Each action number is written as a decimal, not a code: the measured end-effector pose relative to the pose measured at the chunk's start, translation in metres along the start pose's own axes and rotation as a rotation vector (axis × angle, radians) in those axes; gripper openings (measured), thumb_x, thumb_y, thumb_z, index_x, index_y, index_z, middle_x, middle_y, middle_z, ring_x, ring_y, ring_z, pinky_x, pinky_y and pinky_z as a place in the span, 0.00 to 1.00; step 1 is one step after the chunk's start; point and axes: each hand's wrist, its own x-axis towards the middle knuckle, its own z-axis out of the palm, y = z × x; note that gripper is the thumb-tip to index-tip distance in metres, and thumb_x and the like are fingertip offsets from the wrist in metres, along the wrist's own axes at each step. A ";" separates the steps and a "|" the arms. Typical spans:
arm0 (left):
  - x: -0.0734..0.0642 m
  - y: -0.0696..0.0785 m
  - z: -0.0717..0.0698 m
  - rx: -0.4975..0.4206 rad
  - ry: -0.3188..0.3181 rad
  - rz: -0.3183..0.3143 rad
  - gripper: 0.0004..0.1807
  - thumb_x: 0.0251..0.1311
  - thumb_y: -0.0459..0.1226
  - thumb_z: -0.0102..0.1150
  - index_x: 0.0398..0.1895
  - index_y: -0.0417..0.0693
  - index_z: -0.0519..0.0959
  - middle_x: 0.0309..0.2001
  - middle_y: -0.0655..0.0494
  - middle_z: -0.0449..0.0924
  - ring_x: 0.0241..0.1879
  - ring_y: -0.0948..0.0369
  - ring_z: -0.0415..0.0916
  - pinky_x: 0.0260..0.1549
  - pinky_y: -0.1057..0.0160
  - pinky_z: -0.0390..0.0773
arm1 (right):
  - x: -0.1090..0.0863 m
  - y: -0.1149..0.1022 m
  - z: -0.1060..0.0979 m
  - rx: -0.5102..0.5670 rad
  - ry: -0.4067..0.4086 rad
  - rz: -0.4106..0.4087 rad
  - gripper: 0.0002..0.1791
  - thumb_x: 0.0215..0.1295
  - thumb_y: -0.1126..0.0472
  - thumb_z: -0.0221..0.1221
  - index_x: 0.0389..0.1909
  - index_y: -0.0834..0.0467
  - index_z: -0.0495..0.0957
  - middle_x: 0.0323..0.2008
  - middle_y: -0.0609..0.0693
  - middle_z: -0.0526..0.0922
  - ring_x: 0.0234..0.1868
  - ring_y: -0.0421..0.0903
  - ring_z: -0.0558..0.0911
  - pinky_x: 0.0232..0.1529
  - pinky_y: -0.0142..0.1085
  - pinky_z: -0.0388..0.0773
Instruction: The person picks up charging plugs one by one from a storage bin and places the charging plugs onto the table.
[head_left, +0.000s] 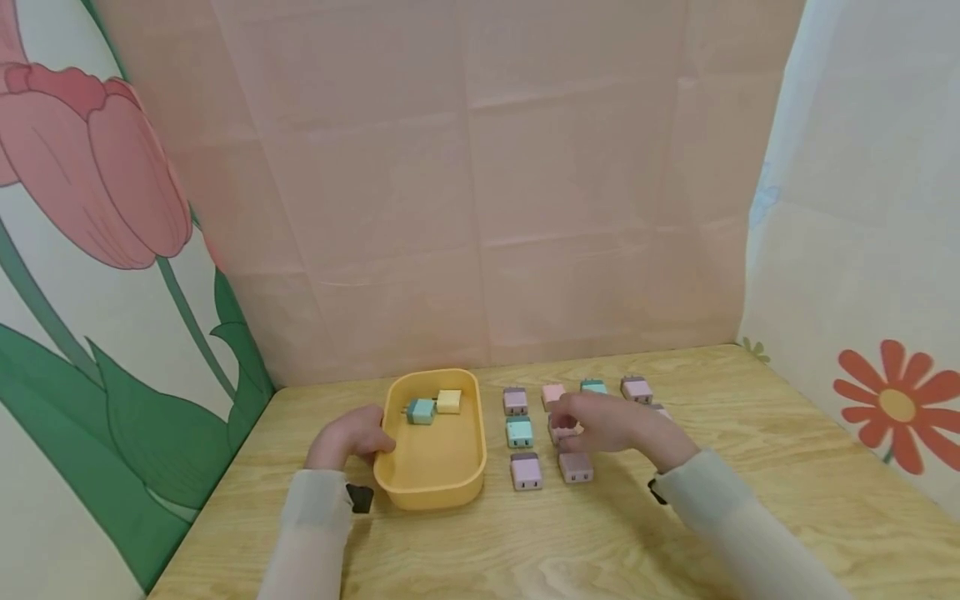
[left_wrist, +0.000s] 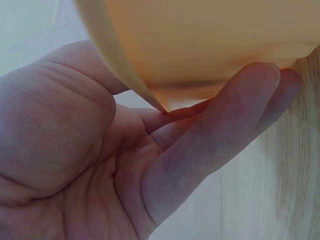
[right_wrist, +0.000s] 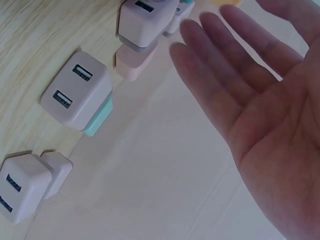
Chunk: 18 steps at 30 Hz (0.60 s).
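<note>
My left hand [head_left: 351,437] grips the left side of a yellow plastic tray [head_left: 437,467], the thumb at the rim. In the left wrist view, fingers [left_wrist: 215,130] reach beneath the tray's wall. A teal USB charger plug [head_left: 421,412] and a pale yellow one [head_left: 449,402] lie inside the tray. My right hand [head_left: 611,421] hovers over the charger plugs to the tray's right, fingertips down by a purple charger plug [head_left: 561,430] that it partly covers. In the right wrist view its fingers are loosely extended, with no plug between them.
Around the right hand stand several more plugs: purple [head_left: 527,472], teal [head_left: 519,432], pink [head_left: 552,393], and a purple one [head_left: 637,388] at the back right. They sit on a wooden table [head_left: 480,554]. A pinkish sheet [head_left: 480,208] hangs behind, with flower-patterned sheets at both sides.
</note>
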 end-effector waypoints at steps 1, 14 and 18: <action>0.000 0.000 0.000 0.002 -0.001 -0.001 0.15 0.60 0.32 0.65 0.49 0.36 0.79 0.40 0.47 0.85 0.34 0.56 0.85 0.40 0.58 0.88 | 0.000 0.001 0.000 -0.010 0.015 -0.010 0.06 0.75 0.60 0.66 0.48 0.48 0.83 0.48 0.48 0.86 0.50 0.47 0.84 0.52 0.45 0.84; 0.000 -0.001 0.001 -0.008 -0.006 0.003 0.15 0.59 0.31 0.64 0.48 0.37 0.79 0.40 0.47 0.86 0.34 0.56 0.85 0.40 0.57 0.89 | 0.005 0.001 0.002 -0.096 0.135 -0.091 0.11 0.75 0.62 0.65 0.55 0.55 0.84 0.53 0.54 0.86 0.52 0.51 0.88 0.51 0.42 0.88; 0.001 -0.001 0.000 -0.010 -0.007 0.003 0.14 0.59 0.32 0.64 0.48 0.37 0.79 0.41 0.47 0.86 0.34 0.56 0.85 0.40 0.58 0.89 | 0.006 -0.003 0.001 -0.120 0.150 -0.105 0.13 0.74 0.62 0.66 0.56 0.56 0.85 0.54 0.53 0.86 0.53 0.50 0.88 0.52 0.43 0.88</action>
